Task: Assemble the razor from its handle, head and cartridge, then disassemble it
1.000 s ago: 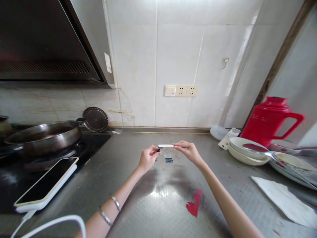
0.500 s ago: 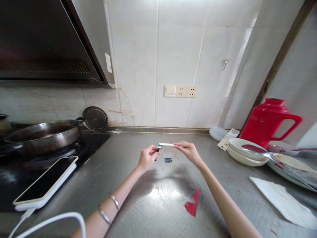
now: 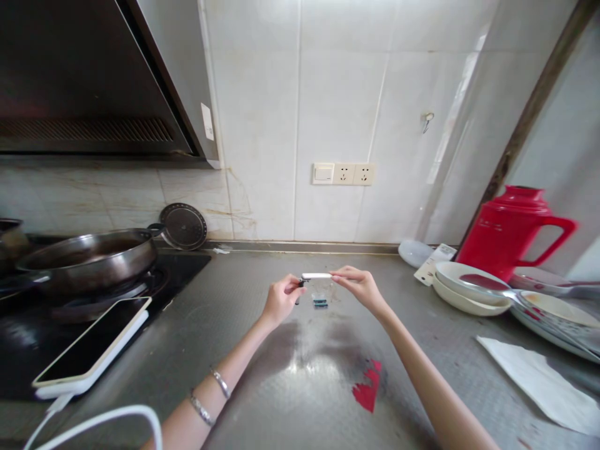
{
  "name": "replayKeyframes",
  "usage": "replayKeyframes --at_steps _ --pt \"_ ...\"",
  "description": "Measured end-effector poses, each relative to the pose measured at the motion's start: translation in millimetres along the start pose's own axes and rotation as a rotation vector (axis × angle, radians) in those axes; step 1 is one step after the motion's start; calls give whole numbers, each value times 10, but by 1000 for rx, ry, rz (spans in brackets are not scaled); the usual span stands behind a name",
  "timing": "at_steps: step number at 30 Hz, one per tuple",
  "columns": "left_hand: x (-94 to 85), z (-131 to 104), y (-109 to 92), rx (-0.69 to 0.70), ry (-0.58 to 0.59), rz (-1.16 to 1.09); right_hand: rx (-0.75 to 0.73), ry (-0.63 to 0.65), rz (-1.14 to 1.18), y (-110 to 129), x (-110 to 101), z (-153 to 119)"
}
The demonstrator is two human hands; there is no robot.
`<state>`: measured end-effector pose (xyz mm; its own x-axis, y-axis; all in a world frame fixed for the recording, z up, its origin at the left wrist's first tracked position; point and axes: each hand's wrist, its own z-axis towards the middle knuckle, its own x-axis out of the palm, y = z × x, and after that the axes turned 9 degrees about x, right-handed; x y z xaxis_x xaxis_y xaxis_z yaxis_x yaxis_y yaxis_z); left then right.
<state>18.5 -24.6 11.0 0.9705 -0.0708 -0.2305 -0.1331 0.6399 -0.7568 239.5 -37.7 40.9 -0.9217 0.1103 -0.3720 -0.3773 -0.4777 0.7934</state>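
In the middle of the head view, over the metal counter (image 3: pixel 262 406), my left hand (image 3: pixel 281 299) is closed in a pinch on a small black piece with a silvery top (image 3: pixel 301 284). My right hand (image 3: pixel 359 284) pinches the right end of a slim white stick (image 3: pixel 316 275). The stick lies about level, its left end at the top of the black piece; whether they touch I cannot tell. Just below the stick, a small clear pack with dark teal pieces (image 3: pixel 320 303) lies on the counter. Fingers hide part of the black piece.
At left, a steel pan (image 3: pixel 89 259) sits on the black stove and a phone (image 3: pixel 96 344) lies with a white cable (image 3: pixel 126 412). At right stand a red thermos (image 3: pixel 506 234), stacked bowls (image 3: pixel 469 294) and a white paper (image 3: pixel 534 378). A red scrap (image 3: pixel 368 389) marks the counter.
The stick's left end now sits lower, close against the black piece. Both hands stay nearly in place; the whole view has shifted slightly.
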Motion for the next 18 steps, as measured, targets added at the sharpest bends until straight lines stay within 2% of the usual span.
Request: replayKeyframes --at_steps 3,8,12,18 --pt "-1 2 -9 -6 9 -13 -16 13 -23 33 19 -3" --pt "2 -3 -15 -25 5 -7 -2 -91 -104 78 10 -8" --pt "1 -8 -3 -19 0 -5 -23 -14 -108 122 28 -23" --pt "4 -18 10 -16 11 8 32 -58 -124 -29 53 -13"
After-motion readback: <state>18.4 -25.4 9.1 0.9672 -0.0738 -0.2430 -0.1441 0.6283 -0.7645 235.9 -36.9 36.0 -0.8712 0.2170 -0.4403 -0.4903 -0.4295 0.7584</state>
